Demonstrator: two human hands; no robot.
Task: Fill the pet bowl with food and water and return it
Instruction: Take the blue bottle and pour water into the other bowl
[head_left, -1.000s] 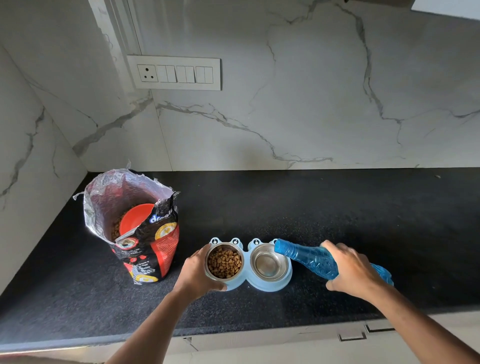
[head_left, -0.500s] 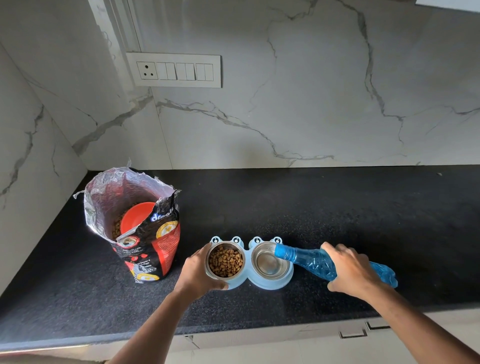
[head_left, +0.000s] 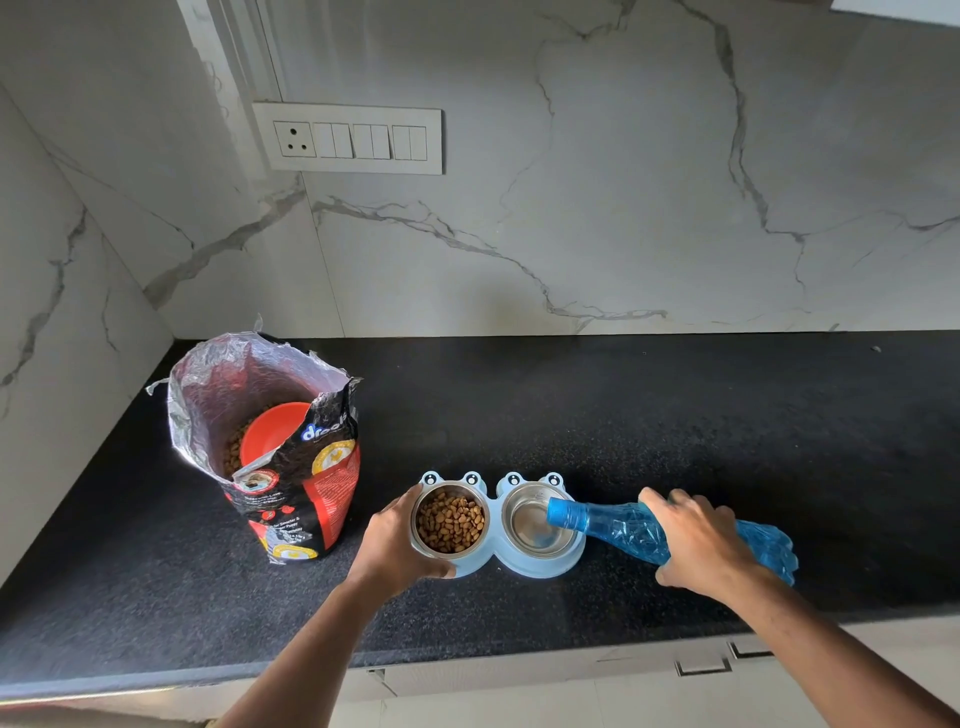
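Change: against the frame half a second back, the blue bottle lies lower and its capped end reaches further over the right cup of the pet bowl; a second back it stood off to the cup's right, tilted higher.
Unchanged: the left hand stays at the bowl's left end; the food bag has not shifted.
Pet bowl: light blue double holder with frog eyes at its back edge, sitting on the black counter near the front edge.
Left cup: steel, filled with brown kibble.
Right cup: steel; whether it holds water cannot be told.
Bottle: blue plastic, lying almost flat to the right of the pet bowl, cap end over the right cup's rim.
Right hand: fingers curled round the bottle's middle, gripping it.
Left hand: thumb and fingers wrapped round the pet bowl's left side, holding it.
Food bag: open, standing left of the pet bowl, an orange scoop inside on the kibble.
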